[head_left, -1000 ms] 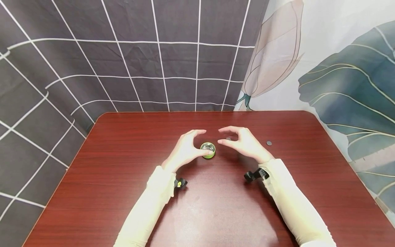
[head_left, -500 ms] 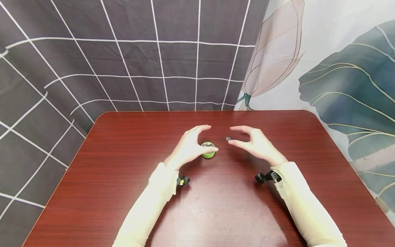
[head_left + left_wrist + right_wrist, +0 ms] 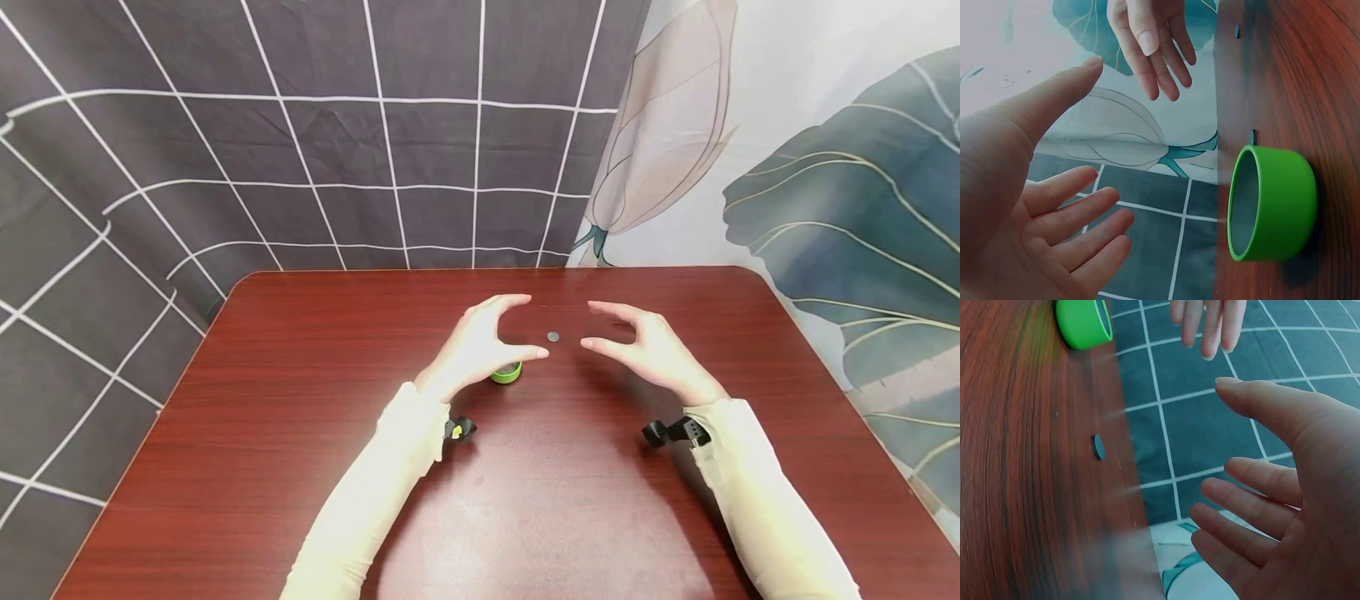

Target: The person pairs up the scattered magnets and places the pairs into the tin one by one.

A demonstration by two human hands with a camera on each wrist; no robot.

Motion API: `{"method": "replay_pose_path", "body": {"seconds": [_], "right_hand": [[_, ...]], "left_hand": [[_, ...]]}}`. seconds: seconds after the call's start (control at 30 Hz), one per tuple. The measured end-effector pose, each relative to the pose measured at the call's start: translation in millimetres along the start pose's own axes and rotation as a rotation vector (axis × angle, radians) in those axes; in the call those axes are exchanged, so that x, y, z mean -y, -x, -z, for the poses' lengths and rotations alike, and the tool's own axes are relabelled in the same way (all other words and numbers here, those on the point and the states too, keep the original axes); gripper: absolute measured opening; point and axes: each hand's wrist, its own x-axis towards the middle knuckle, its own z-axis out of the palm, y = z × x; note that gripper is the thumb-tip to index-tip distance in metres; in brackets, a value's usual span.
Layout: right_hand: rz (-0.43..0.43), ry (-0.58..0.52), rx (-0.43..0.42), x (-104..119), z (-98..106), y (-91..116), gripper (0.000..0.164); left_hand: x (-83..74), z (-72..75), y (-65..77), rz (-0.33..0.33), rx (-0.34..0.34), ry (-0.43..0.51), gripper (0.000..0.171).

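Note:
A small green bowl (image 3: 507, 377) with a metallic inside stands upright on the table, partly covered in the head view by my left hand (image 3: 480, 343). That hand hovers over it, fingers and thumb spread in a wide C, holding nothing. To the right, my right hand (image 3: 651, 350) hangs above the table in a matching curve, also with nothing in it. Between the two hands lies a small grey disc (image 3: 552, 337), flat on the wood. In the left wrist view a second dark disc (image 3: 1237, 31) lies farther off; the right hand hides it in the head view.
The reddish-brown wooden table (image 3: 300, 400) reaches back to a dark grid-patterned curtain (image 3: 337, 150). At the right hangs a pale curtain with a leaf print (image 3: 847, 208). Black straps (image 3: 678, 432) sit on both wrists, at the cream sleeves.
Both hands have drifted right, the right one farther, so the gap between them has widened. The left hand now covers more of the bowl; the near disc has come into plain sight.

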Motion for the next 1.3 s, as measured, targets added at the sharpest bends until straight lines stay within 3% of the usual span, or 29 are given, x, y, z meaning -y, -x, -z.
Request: {"method": "replay_pose_path", "body": {"seconds": [0.3,0.5,0.9,1.3], "right_hand": [[-0.081,-0.014,-0.027,-10.9,10.4,9.0,0.068],[-0.110,-0.030,-0.040,-15.3,18.9,14.3,0.070],[-0.132,0.054,-0.069,-22.6,35.9,21.2,0.072],[-0.180,0.090,-0.088,-35.5,51.1,22.1,0.072]], "left_hand": [[-1.2,-9.5,-12.9,-0.008,0.008,0.075,0.074],[-3.0,-14.0,-20.7,0.022,0.020,0.107,0.074],[-2.9,-21.1,-37.7,0.011,0.039,0.123,0.074],[-4.1,-33.8,-50.5,0.059,0.068,0.097,0.071]]}}
